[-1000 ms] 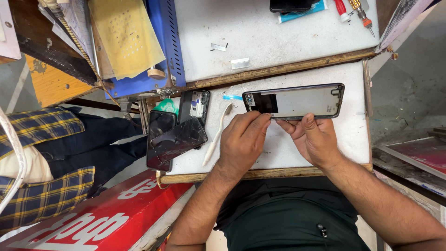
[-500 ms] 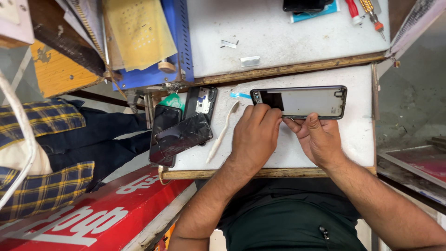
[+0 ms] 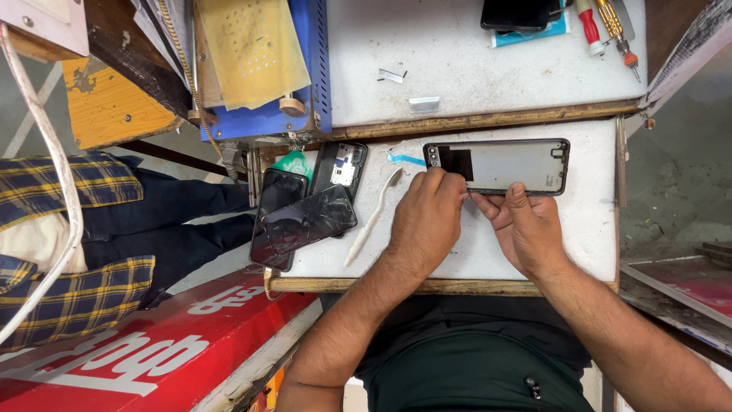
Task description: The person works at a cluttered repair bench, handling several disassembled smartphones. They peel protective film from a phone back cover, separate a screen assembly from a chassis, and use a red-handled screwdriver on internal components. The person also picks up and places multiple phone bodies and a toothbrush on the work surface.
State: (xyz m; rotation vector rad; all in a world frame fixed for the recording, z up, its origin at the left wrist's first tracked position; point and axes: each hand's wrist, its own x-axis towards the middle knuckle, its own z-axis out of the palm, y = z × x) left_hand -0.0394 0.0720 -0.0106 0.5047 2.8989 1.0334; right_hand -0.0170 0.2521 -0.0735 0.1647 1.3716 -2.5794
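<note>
two hands, left hand [image 3: 427, 221] and right hand [image 3: 526, 229], at phone frame [image 3: 499, 165], long axis left-right

A grey, black-rimmed phone back panel [image 3: 499, 165] over a white table [image 3: 587, 229]; blue-and-yellow plaid sleeve [image 3: 69, 191], red signboard [image 3: 152, 351] alongside.

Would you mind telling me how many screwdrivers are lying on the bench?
2: a red-handled screwdriver and an orange-handled screwdriver lie side by side at the upper shelf's far right corner. Others may lie beyond the frame.
</note>
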